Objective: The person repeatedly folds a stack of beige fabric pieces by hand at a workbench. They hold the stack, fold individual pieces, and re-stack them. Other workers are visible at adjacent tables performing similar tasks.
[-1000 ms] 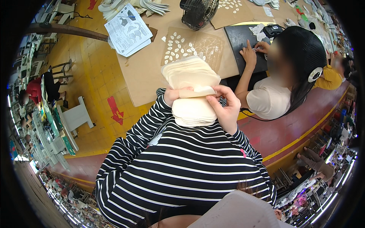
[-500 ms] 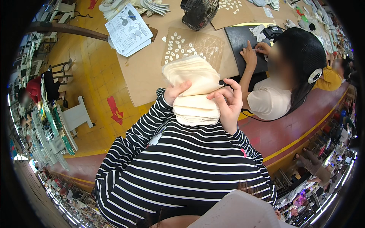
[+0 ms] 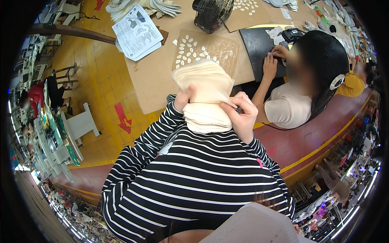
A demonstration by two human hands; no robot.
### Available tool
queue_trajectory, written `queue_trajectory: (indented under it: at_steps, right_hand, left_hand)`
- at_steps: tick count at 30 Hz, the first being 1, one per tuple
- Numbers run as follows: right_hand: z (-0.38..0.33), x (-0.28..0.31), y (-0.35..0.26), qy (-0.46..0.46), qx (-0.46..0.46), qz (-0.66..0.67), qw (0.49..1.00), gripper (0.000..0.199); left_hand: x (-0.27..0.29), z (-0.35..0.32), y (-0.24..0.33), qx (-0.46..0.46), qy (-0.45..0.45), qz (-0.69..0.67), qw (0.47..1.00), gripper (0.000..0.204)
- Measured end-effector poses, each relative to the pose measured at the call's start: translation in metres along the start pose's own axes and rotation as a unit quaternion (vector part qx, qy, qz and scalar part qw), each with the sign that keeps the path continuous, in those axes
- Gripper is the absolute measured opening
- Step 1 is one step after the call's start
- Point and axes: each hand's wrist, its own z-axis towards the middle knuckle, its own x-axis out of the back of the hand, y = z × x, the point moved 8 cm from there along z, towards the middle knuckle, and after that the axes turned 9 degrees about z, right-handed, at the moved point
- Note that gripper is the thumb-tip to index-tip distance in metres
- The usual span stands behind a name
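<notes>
I hold a thick stack of cream-coloured cut pieces (image 3: 206,101) in both hands, close to my chest. My left hand (image 3: 183,98) grips the stack's left edge, thumb on the upper sheets. My right hand (image 3: 243,118) clasps the right side, with its fingers curled between the upper and lower layers. The upper part of the stack (image 3: 204,79) fans upward and away from the lower part (image 3: 204,121). My striped sleeves (image 3: 194,178) fill the lower middle of the view.
A co-worker (image 3: 300,101) sits to the right, hands on a black mat (image 3: 257,48). Ahead lie a brown board with small white cut-outs (image 3: 190,48), a black fan (image 3: 212,14) and a printed sheet (image 3: 135,32). On the yellow floor stands a white stool (image 3: 81,123).
My right hand has slid from the top of the stack to its right side. The upper sheets have lifted and fanned away from the lower ones.
</notes>
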Motion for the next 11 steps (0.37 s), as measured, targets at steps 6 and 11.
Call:
queue_trajectory:
  at_steps: [6,11]
  right_hand:
    - [0.001,-0.001,-0.014,0.003,0.063,-0.009,0.998,0.021]
    - [-0.002,-0.003,-0.012,-0.124,0.088,0.033,0.988,0.005]
  left_hand:
    - [-0.013,0.001,0.001,0.017,-0.017,-0.119,0.993,0.07]
    - [-0.001,0.001,-0.002,0.016,0.039,-0.002,0.999,0.066]
